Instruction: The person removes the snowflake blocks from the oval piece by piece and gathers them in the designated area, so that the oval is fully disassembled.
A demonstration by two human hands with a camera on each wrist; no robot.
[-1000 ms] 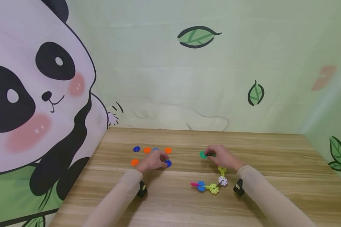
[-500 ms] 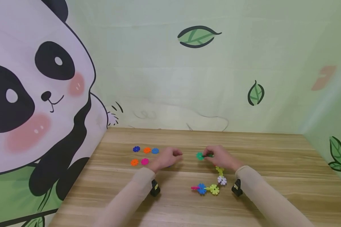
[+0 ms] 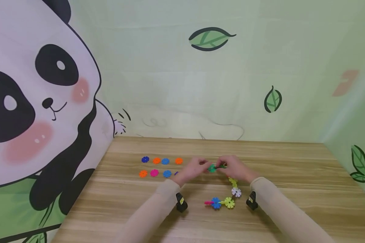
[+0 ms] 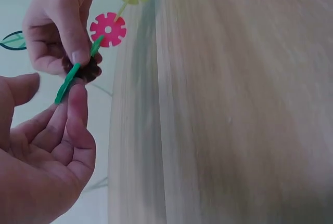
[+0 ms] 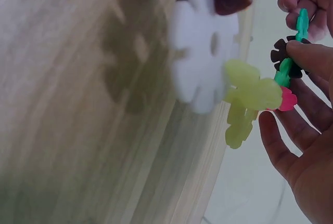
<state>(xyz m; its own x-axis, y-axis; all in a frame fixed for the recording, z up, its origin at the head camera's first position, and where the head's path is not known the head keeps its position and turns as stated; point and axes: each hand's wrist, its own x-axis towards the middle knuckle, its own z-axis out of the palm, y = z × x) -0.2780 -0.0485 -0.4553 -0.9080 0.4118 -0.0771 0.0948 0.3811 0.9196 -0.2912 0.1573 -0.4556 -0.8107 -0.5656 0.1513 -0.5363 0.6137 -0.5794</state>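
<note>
My right hand (image 3: 235, 168) pinches a dark disc (image 5: 281, 52) in a chain of notched plastic snowflake discs, its thumb on that disc. Slotted into the dark piece is a green disc (image 3: 212, 167) at the chain's far end. The left hand's (image 3: 194, 170) fingers touch this green disc in the left wrist view, while its thumb (image 4: 21, 88) stands apart. From my right hand the chain runs through a pink disc (image 4: 108, 30), yellow discs (image 3: 233, 181) and a white disc (image 3: 236, 192). It then curves to another yellow disc (image 3: 229, 203), a blue disc (image 3: 216, 203) and an edge-on pink disc (image 3: 208, 203).
Loose discs lie in two rows left of my hands, among them an orange disc (image 3: 178, 160), a magenta disc (image 3: 154, 172) and a light blue disc (image 3: 167, 173). A dark blue disc (image 3: 176, 173) is partly hidden by the left hand. Behind the wooden table (image 3: 292, 202) hangs a printed backdrop (image 3: 158, 67).
My left hand has moved right, from beside the dark blue disc to the green disc, uncovering several loose discs. The right hand has kept its pinch, shifting slightly left.
</note>
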